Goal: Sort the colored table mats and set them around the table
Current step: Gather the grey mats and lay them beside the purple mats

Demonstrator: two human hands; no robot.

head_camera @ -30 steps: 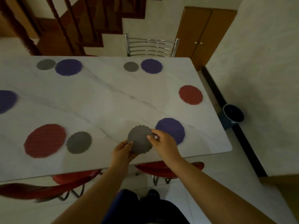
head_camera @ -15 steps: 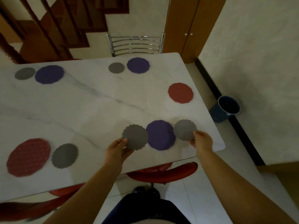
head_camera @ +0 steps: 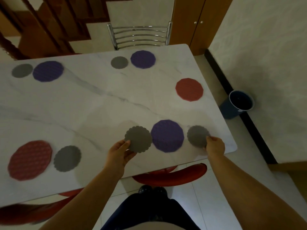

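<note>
On the white marble table (head_camera: 99, 103) a large purple mat (head_camera: 167, 136) lies near the front right corner. My left hand (head_camera: 120, 152) pinches a small grey scalloped mat (head_camera: 138, 139) just left of the purple one. My right hand (head_camera: 215, 145) holds the edge of a second small grey mat (head_camera: 197, 136), which lies on the table to the right of the purple mat. A red mat (head_camera: 189, 89) lies alone at the right end. A red mat (head_camera: 29, 160) and grey mat (head_camera: 67, 158) sit at the front left.
Two grey-and-purple pairs lie along the far edge: a grey mat (head_camera: 119, 62) with a purple mat (head_camera: 142, 59), and a grey mat (head_camera: 22, 70) with a purple mat (head_camera: 48, 71). A chrome chair (head_camera: 138, 36) stands behind the table, red chairs (head_camera: 171, 175) at the front, a blue bucket (head_camera: 237, 104) on the floor.
One second ago both hands held the grey mats together left of the purple mat. My right hand has since carried one grey mat to the purple mat's right side; the left kept the other.
</note>
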